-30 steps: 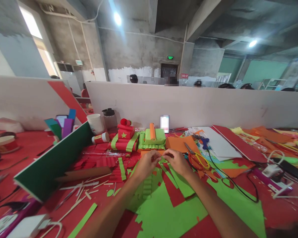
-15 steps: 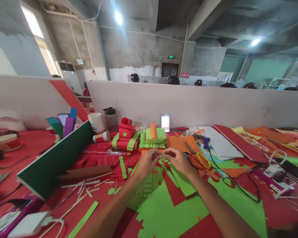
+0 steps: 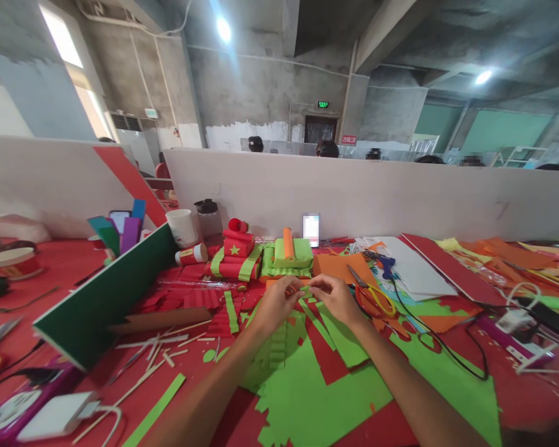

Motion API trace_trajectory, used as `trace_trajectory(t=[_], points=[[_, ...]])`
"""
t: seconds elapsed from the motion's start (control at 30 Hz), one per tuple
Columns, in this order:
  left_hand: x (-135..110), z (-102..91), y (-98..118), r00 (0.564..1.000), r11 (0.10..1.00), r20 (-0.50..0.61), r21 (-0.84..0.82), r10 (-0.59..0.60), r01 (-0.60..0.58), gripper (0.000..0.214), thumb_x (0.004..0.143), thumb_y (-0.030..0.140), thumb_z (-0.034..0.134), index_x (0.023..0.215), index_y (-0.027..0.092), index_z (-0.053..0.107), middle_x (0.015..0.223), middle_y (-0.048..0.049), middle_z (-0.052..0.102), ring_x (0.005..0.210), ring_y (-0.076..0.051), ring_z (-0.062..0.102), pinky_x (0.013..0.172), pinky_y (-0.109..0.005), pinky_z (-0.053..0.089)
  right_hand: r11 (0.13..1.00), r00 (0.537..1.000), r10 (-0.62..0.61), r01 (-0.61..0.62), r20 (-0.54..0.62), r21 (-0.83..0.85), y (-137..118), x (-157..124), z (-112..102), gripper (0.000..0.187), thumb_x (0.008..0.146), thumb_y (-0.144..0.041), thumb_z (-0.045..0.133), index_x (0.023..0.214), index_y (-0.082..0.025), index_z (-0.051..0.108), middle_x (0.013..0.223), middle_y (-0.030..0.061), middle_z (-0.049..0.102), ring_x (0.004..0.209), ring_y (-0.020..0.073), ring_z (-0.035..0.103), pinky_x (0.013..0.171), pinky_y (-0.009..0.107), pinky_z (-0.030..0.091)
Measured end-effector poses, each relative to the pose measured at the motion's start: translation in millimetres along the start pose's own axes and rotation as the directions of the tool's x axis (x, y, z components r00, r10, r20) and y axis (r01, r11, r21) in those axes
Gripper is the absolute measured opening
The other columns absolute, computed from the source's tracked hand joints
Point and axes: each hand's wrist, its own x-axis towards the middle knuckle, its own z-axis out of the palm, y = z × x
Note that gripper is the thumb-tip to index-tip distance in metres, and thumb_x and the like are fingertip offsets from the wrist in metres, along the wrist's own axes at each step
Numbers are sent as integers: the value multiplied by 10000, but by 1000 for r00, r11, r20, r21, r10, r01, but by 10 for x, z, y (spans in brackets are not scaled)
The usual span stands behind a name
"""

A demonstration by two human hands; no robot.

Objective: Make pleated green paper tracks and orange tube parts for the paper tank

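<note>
My left hand (image 3: pixel 282 303) and my right hand (image 3: pixel 334 300) meet fingertip to fingertip over the middle of the table. Both are closed in a pinch on a small green paper piece (image 3: pixel 306 290), mostly covered by the fingers. Under my wrists lie green paper sheets (image 3: pixel 326 406) with cut edges and loose strips. Just beyond the hands sits a green paper tank model (image 3: pixel 299 254) with an orange roll (image 3: pixel 287 244) on top. To its left is a red paper tank model (image 3: pixel 233 267) with green bands and a star.
Scissors with yellow and orange handles (image 3: pixel 377 301) lie right of my right hand, near a blue glue gun (image 3: pixel 386 267) and its black cable. A dark green board (image 3: pixel 107 298) leans at the left. White sticks (image 3: pixel 151 360), a power strip (image 3: pixel 18 397) and a white partition (image 3: pixel 354 192) surround the work.
My hands stay in nearly the same place, still pinched together. Only slight finger movement and a small shift of the camera view show.
</note>
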Motion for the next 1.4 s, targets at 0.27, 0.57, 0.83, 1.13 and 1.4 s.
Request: trace_trajectory(t=[0.27, 0.57, 0.83, 1.13, 1.4], points=[[-14, 9, -1, 1000, 999, 7, 35, -1, 1, 131, 865, 276, 545, 833, 170, 615, 776, -29, 645, 679, -138, 575, 590, -208, 423, 998, 1000, -20, 21, 13, -60, -93, -30, 16, 152, 812, -325, 637, 850, -183, 675, 809, 36, 696, 750, 181, 646, 694, 274, 502], [-30, -20, 33, 997, 993, 74, 117, 15, -24, 161, 845, 280, 551, 795, 158, 644, 731, -33, 652, 642, -141, 565, 563, -214, 388, 973, 999, -18, 29, 52, -228, -139, -63, 45, 53, 806, -186, 599, 780, -185, 645, 749, 22, 694, 697, 163, 638, 653, 247, 472], [-42, -40, 33, 992, 981, 128, 189, 22, -46, 124, 805, 186, 517, 769, 172, 635, 728, -16, 646, 638, -133, 546, 553, -216, 350, 924, 999, 33, -20, 29, -381, -113, -50, 85, 73, 757, -121, 598, 735, -186, 624, 738, 20, 692, 681, 160, 626, 663, 251, 446], [-39, -23, 43, 991, 996, 129, 83, 30, -40, 127, 812, 201, 517, 735, 163, 610, 664, -12, 606, 594, -125, 529, 546, -214, 369, 987, 993, 21, -2, 119, -163, -102, -37, 23, 30, 775, -181, 613, 756, -174, 635, 722, 18, 664, 664, 158, 601, 623, 249, 456], [-42, -25, 88, 992, 992, 89, 80, 87, -94, 113, 862, 206, 492, 873, 170, 599, 772, -28, 619, 673, -140, 552, 597, -219, 405, 1000, 997, 23, -24, 78, 14, -55, -14, 1, 119, 774, -281, 649, 802, -176, 600, 739, 5, 616, 683, 147, 578, 632, 249, 462]])
